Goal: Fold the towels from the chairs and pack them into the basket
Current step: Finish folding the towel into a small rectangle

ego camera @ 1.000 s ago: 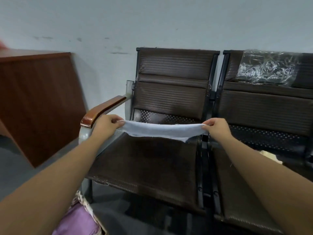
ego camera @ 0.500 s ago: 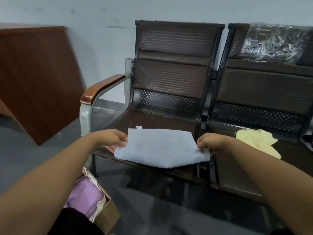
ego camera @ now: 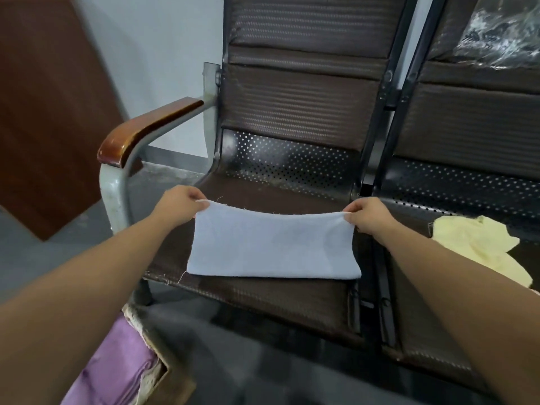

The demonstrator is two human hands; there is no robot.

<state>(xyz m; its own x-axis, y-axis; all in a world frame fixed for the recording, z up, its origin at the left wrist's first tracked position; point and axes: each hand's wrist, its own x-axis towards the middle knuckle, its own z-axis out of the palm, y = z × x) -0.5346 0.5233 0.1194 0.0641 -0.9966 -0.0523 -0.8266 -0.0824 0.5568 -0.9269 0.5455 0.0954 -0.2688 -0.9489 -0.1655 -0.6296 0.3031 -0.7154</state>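
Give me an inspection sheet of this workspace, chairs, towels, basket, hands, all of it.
Surface: brown perforated chair seat, with the blue towel on it.
Job's things: blue towel lies on the left seat; yellow towel crumpled on the right seat; basket on the floor, purple towel inside.
Clutter: clear plastic wrap on the right chair's back.
Grippers: left hand and right hand each pinch a far corner of the blue towel.
Cables: nothing seen.
Surroundings: wooden armrest, wooden panel, pale wall, grey floor.

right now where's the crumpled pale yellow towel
In the head view, the crumpled pale yellow towel lies at the right, on the right-hand brown chair seat, just past the right hand.
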